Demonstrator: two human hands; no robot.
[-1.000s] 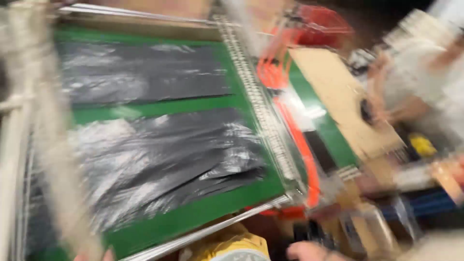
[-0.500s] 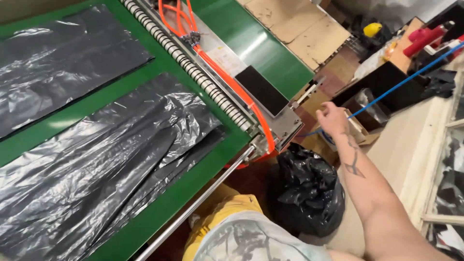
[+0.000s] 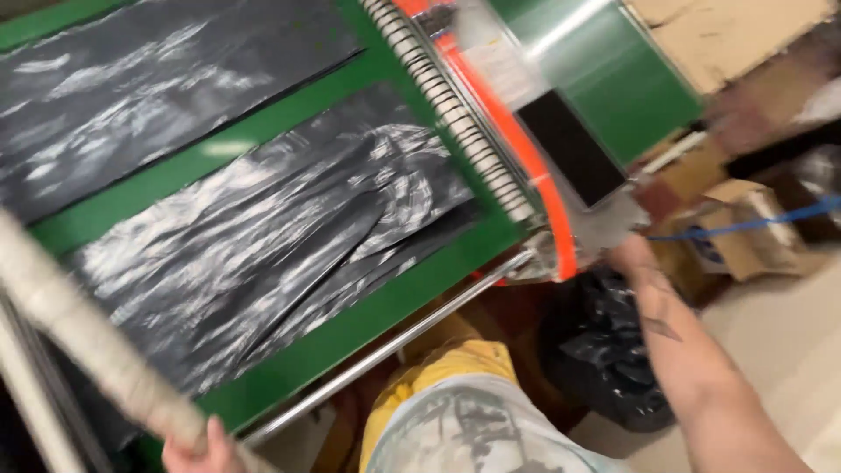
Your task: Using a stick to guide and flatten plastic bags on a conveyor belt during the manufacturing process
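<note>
We note the right hand (image 3: 632, 256) stretched out to the metal corner plate (image 3: 604, 229) at the end of the green table (image 3: 412, 289); motion blur hides the fingers, so we cannot tell whether they grip or only touch. The left hand (image 3: 197, 448) is wrapped around a pale wrapped pole (image 3: 79, 342) running up and away to the left. The nearer black plastic sheet (image 3: 272, 245) lies flat between both hands, its long axis along the table, closer to the left.
</note>
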